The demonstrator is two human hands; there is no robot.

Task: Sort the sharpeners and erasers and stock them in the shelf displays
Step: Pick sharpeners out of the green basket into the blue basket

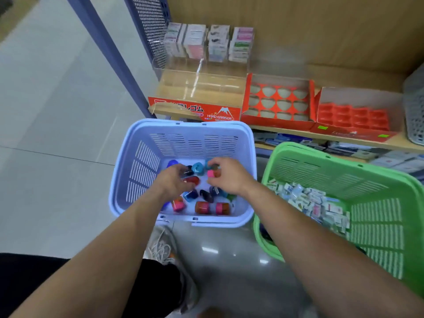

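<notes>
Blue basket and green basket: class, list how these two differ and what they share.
The blue basket holds colourful sharpeners; the green basket holds small wrapped erasers. The left hand and right hand are in the blue basket, none in the green basket. Both are slotted plastic baskets on the floor.

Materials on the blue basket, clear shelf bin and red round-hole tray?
Blue basket: moulded plastic, satin; slotted walls, rounded rim.
Clear bin: probably acrylic, glossy; see-through, with bright glints on its edges.
Red tray: looks like printed cardboard, matte; folded side flaps, cut round holes.
</notes>
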